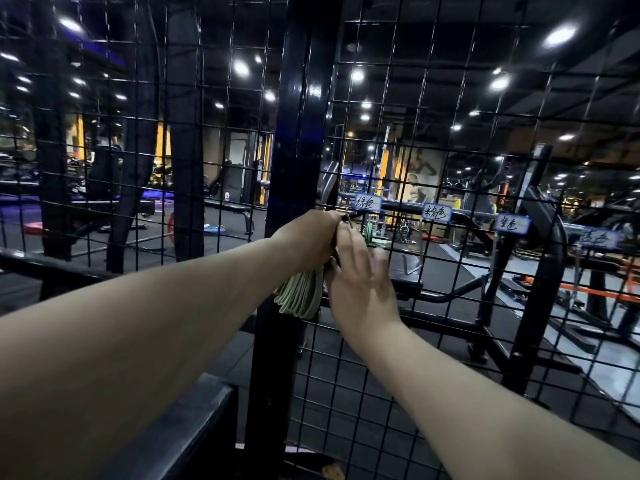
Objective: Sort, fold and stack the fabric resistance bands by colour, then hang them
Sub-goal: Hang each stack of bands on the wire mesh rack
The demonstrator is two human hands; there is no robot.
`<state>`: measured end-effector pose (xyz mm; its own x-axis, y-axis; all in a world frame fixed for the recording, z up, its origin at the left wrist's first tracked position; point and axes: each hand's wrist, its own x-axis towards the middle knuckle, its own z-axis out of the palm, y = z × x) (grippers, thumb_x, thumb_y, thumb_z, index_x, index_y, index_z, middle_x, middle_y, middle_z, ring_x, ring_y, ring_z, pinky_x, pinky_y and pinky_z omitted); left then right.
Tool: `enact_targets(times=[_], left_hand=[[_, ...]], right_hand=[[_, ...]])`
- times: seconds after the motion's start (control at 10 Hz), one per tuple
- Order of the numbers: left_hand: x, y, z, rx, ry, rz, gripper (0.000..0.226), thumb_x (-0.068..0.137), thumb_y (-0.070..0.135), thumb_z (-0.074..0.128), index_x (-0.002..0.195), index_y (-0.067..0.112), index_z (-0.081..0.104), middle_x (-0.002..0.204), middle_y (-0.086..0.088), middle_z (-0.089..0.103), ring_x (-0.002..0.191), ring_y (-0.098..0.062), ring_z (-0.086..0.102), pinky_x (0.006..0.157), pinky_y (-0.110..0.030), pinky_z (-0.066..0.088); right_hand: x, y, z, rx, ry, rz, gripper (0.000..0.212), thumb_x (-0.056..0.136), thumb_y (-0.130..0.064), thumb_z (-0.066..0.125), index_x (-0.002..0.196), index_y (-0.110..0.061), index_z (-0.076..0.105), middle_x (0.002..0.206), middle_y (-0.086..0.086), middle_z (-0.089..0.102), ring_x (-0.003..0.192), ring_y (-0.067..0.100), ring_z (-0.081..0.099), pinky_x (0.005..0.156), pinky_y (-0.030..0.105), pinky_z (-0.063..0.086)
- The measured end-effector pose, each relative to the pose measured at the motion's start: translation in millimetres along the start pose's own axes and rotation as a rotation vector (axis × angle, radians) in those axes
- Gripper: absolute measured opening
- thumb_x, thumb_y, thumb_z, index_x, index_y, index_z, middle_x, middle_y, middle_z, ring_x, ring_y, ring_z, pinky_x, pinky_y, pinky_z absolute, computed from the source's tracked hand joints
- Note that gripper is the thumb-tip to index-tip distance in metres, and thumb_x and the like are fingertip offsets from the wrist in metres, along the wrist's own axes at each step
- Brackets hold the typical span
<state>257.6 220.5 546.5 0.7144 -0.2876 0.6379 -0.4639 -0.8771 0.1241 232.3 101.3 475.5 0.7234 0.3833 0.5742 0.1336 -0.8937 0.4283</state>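
Note:
A folded bundle of green fabric bands (300,295) hangs below my left hand (308,233), which grips its top at a small metal hook (350,216) on the black wire grid (433,98). My right hand (360,271) is beside the bundle, fingers spread and relaxed, slightly blurred, touching the bands' right edge. The hook sits just left of a blue-edged label (367,201) with handwritten characters.
Three more handwritten labels (437,213) (512,224) (599,238) follow to the right along the grid. A thick black post (294,133) stands behind my left hand. A dark rail (194,424) runs at lower left. Gym machines show beyond the mesh.

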Motion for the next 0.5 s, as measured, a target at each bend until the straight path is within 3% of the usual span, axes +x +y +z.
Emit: enact_targets(times=[0.1, 0.2, 0.3, 0.4, 0.5], left_hand=[[0.5, -2.7, 1.5, 0.02, -0.031, 0.009, 0.023, 0.094, 0.012, 0.053, 0.116, 0.01, 0.059, 0.107, -0.011, 0.065, 0.097, -0.029, 0.062, 0.076, -0.03, 0.043], [2.4, -4.5, 1.8, -0.046, -0.04, -0.035, 0.022, 0.097, 0.012, 0.049, 0.115, 0.01, 0.061, 0.108, -0.012, 0.066, 0.098, -0.029, 0.062, 0.078, -0.03, 0.043], [2.6, -6.6, 2.6, -0.056, -0.04, -0.03, 0.021, 0.096, 0.013, 0.052, 0.114, 0.01, 0.063, 0.107, -0.009, 0.067, 0.099, -0.025, 0.063, 0.083, -0.03, 0.046], [2.9, -9.4, 4.8, -0.04, -0.054, -0.047, 0.022, 0.091, 0.009, 0.057, 0.113, 0.014, 0.061, 0.102, -0.004, 0.069, 0.089, -0.019, 0.065, 0.08, -0.031, 0.053], [3.9, -11.2, 5.7, -0.058, -0.073, -0.078, 0.025, 0.09, 0.003, 0.054, 0.113, 0.013, 0.06, 0.1, -0.003, 0.067, 0.088, -0.02, 0.065, 0.077, -0.032, 0.054]], right_hand=[[-8.7, -9.0, 1.4, -0.098, 0.158, -0.099, 0.029, 0.07, -0.014, 0.048, 0.083, -0.021, 0.073, 0.126, 0.015, 0.031, 0.107, 0.029, 0.034, 0.082, 0.038, 0.025], [-5.9, -6.3, 5.7, 0.208, 0.395, 0.014, 0.017, 0.061, -0.006, 0.07, 0.076, -0.011, 0.064, 0.101, 0.014, 0.046, 0.089, 0.031, 0.046, 0.077, 0.038, 0.041], [1.5, 0.4, -11.6, 0.64, 0.36, 0.168, 0.015, 0.087, -0.015, 0.057, 0.1, -0.007, 0.053, 0.112, 0.013, 0.046, 0.1, 0.03, 0.045, 0.082, 0.044, 0.049], [28.0, 19.5, -27.5, 1.09, 0.235, 0.413, 0.024, 0.099, -0.023, 0.038, 0.119, -0.013, 0.046, 0.121, 0.007, 0.049, 0.106, 0.025, 0.048, 0.086, 0.039, 0.044], [53.0, 38.6, -34.7, 1.145, -0.037, 0.477, 0.037, 0.1, -0.029, 0.039, 0.132, -0.012, 0.047, 0.127, 0.01, 0.054, 0.102, 0.024, 0.05, 0.081, 0.034, 0.038]])
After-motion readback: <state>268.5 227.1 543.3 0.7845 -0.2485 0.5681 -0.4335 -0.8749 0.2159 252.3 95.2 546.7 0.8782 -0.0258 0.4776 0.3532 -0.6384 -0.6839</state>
